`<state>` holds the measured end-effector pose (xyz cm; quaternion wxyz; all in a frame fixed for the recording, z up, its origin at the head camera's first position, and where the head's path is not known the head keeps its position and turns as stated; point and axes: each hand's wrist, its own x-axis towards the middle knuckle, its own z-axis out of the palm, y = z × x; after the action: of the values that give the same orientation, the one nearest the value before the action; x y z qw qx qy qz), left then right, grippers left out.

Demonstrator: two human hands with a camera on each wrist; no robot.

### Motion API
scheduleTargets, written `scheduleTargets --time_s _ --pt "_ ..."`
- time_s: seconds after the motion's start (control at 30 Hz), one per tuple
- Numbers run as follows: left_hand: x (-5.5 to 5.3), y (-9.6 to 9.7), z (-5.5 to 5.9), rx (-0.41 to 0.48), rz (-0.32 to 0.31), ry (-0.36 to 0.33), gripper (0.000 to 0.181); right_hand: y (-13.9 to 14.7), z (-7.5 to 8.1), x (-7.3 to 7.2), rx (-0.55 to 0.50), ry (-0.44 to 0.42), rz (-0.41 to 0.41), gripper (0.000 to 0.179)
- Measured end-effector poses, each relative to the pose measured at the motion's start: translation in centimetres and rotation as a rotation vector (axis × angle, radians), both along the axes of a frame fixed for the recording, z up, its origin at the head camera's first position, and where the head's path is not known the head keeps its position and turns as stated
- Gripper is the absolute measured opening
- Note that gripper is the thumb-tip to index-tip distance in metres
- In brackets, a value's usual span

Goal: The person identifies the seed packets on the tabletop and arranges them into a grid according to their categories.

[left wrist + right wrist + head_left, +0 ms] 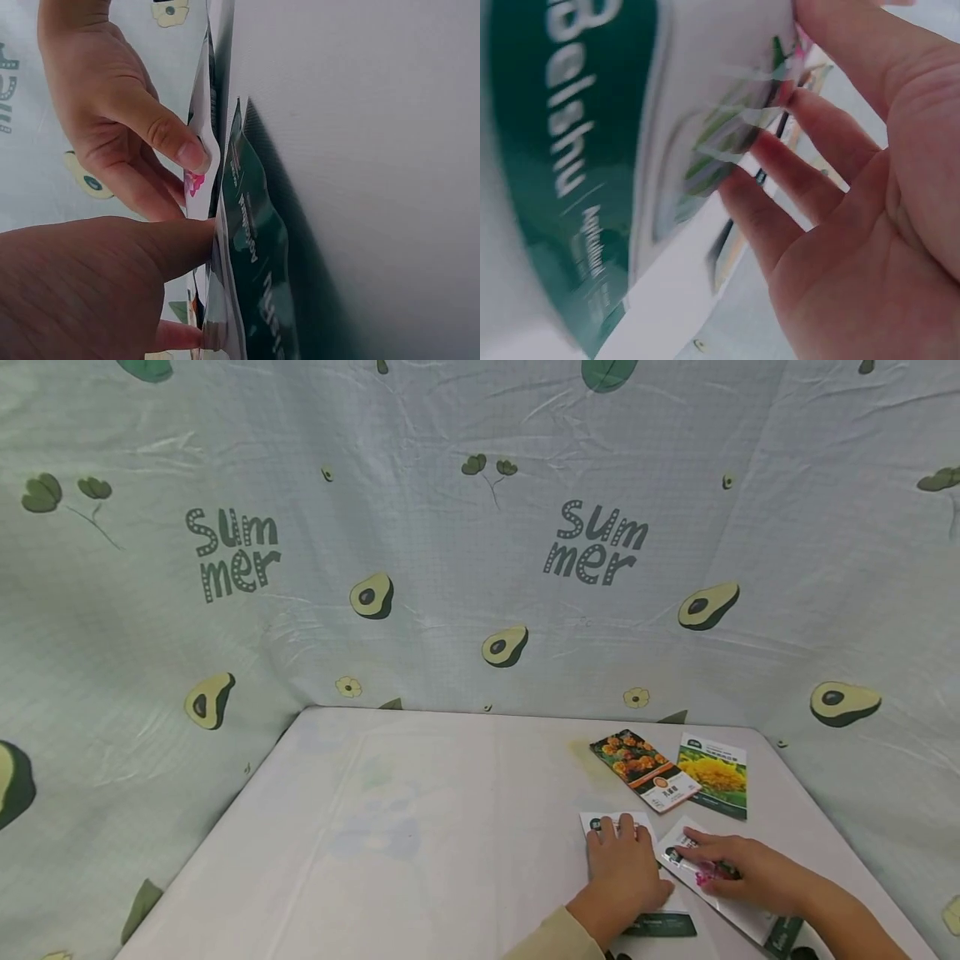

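Observation:
Flat on the table, a white seed packet (663,925) with a dark green bottom band lies under my left hand (622,868). That hand rests on it with fingers spread toward its top edge and thumb at its right side. Just to the right, my right hand (750,868) grips a second white seed packet (738,917) with a pink flower picture, set slantwise. The right thumb lies on this packet's face in the left wrist view. In the right wrist view its green "Belshu" band (562,172) is near the camera, with fingers (761,217) along its edge.
Beyond my hands lie an orange-flower seed packet (637,764) and a yellow-flower seed packet (720,772), the orange one overlapping the yellow one's corner. A white table (390,852) extends to the left. Behind it hangs an avocado-print cloth (450,543).

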<state>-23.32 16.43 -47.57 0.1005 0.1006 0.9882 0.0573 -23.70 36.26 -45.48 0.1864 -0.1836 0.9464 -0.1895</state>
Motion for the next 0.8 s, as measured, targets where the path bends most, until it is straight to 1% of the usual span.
scheduleTargets --time_s 0.1,0.2,0.33,0.53,0.7,0.8 --pt "-0.03 -0.07 -0.08 0.002 0.003 -0.006 0.071 0.23 -0.16 -0.13 -0.016 0.006 0.029 0.052" --pt "-0.03 -0.19 -0.06 0.016 0.002 -0.016 0.071 0.37 -0.31 -0.26 -0.025 0.012 0.036 0.052" --pt "0.01 -0.32 0.09 0.041 -0.002 -0.03 0.071 0.41 -0.36 -0.31 -0.021 0.019 0.013 0.052" --pt "-0.03 -0.54 -0.02 0.028 -0.015 -0.027 0.072 0.13 -0.12 -0.23 -0.013 0.02 -0.013 0.053" --pt "-0.05 -0.81 0.1 0.051 -0.018 -0.026 0.071 -0.1 0.12 -0.19 0.006 0.022 -0.04 0.054" --pt "0.02 -0.97 0.2 0.046 -0.019 -0.028 0.072 -0.12 0.11 -0.16 0.021 0.027 -0.049 0.054"
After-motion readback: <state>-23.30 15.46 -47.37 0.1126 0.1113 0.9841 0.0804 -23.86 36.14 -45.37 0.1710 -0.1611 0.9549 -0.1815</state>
